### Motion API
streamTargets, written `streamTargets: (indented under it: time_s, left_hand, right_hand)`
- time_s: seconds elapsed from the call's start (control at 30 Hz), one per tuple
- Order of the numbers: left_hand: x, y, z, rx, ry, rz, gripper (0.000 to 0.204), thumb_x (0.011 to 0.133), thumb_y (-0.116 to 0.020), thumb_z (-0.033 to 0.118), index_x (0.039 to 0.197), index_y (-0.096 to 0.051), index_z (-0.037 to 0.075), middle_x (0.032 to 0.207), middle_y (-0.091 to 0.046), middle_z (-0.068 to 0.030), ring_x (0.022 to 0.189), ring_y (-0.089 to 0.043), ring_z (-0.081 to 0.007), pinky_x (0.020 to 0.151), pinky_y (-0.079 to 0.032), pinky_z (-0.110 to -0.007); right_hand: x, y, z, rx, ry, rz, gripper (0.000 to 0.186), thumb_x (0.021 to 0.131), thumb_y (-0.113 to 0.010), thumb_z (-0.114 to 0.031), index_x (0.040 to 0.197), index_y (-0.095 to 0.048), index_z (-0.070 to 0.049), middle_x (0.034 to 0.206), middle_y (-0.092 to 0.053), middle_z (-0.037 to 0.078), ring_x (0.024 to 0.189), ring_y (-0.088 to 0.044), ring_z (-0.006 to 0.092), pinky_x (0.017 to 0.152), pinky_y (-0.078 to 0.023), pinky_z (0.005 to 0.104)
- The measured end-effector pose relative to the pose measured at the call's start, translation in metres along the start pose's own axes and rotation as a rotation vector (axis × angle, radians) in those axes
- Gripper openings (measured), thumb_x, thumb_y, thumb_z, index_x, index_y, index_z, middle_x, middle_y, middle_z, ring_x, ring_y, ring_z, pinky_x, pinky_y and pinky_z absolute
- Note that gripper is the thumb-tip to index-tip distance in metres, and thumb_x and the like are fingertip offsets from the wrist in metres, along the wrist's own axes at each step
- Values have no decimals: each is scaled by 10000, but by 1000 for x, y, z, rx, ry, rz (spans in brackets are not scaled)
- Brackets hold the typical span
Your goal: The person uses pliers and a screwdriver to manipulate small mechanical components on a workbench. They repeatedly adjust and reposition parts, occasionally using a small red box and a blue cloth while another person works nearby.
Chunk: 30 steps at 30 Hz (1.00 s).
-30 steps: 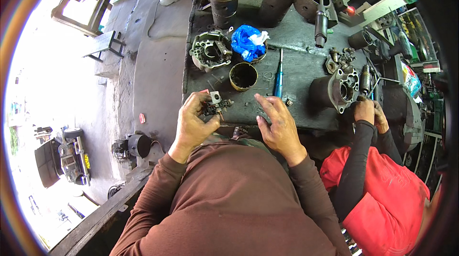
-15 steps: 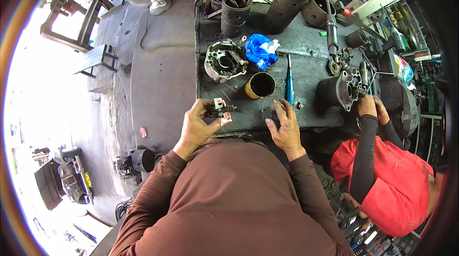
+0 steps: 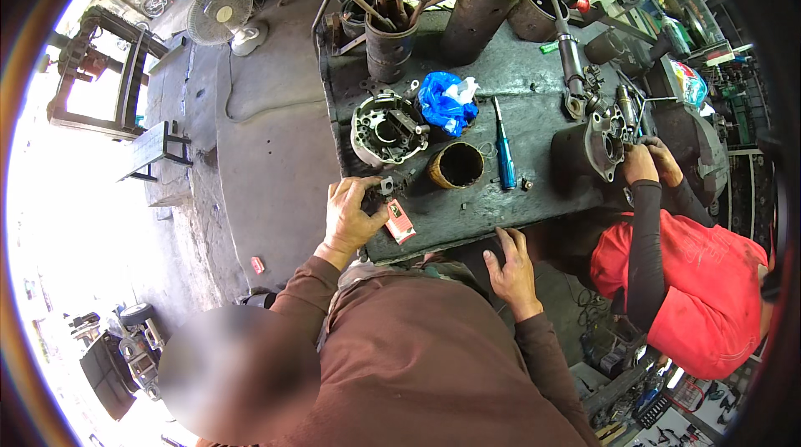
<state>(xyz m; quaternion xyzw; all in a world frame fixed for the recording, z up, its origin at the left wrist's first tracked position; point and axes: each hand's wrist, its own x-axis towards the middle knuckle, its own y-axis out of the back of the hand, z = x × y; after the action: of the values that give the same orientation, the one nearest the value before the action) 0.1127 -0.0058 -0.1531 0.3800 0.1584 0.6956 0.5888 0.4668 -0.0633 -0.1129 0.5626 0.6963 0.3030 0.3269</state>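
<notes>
My left hand [image 3: 352, 220] is at the left end of the bench's front edge, its fingers closed on a small dark metal part [image 3: 387, 186] with a light end. Against the thumb a small red and white box [image 3: 400, 222] lies at the edge. My right hand [image 3: 515, 272] is just off the bench's front edge, open, with nothing in it. Beyond the left hand sits a round metal housing [image 3: 390, 130]. A yellowish-brown cylindrical sleeve [image 3: 458, 166] stands to its right, and a blue-handled screwdriver [image 3: 506, 165] lies farther right.
Behind the housing is a blue plastic bag [image 3: 446, 105]. Dark metal cylinders [image 3: 476, 20] stand at the back of the bench [image 3: 526, 80], one holding several tools. At right, a person in a red shirt [image 3: 701, 292] works at a cylinder with a flange [image 3: 588, 151]. A fan [image 3: 221, 15] stands far left.
My view has shifted. The red and white box, partly hidden behind the metal part before, now shows almost whole beside my left thumb. My right hand has drawn back from beside the screwdriver.
</notes>
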Motion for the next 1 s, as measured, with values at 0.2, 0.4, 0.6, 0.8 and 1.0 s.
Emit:
streamTargets:
  time_s: [0.2, 0.4, 0.6, 0.8, 1.0]
  left_hand:
    - [-10, -3, -9, 108, 50, 51, 500, 693, -869, 191, 1148, -695, 78, 1272, -704, -117, 1239, -613, -361, 1071, -438, -514]
    - [-20, -11, -1, 148, 217, 56, 560, 678, -883, 231, 1174, -694, 55, 1527, -515, -225, 1466, -413, -456, 1220, -323, -579]
    - [-28, -10, 1, 105, 257, 51, 567, 699, -866, 227, 1213, -691, 64, 1544, -492, -244, 1478, -399, -463, 1241, -304, -576]
    - [-35, 2, -4, 113, 266, 50, 675, 690, -839, 201, 1302, -595, 55, 1532, -485, -257, 1489, -384, -462, 1253, -296, -572]
    - [-46, 27, 6, 132, 244, 132, 615, 701, -799, 113, 1259, -568, -9, 1516, -473, -308, 1449, -422, -500, 1210, -362, -597]
  right_hand:
    - [-5, -4, 1, -3, -35, -25, 543, 1000, -741, -233, 1479, -587, -26, 1463, -550, 241, 1314, -594, 463, 1061, -537, 501]
    - [10, -2, 0, -39, 46, -18, 539, 1009, -739, -241, 1474, -590, -13, 1463, -560, 241, 1221, -653, 423, 1023, -560, 475]
    - [24, 1, 3, -60, 82, -4, 519, 1018, -732, -229, 1462, -596, 3, 1429, -590, 225, 986, -728, 325, 897, -597, 425]
    - [16, -5, 27, 64, 27, 22, 356, 1011, -733, -222, 1250, -632, 22, 1233, -646, 219, 1103, -670, 423, 930, -561, 488]
    - [11, -42, 89, 1116, -1005, 250, 585, 1028, -714, -510, 1329, -506, -53, 1096, -589, 109, 961, -660, 315, 873, -552, 464]
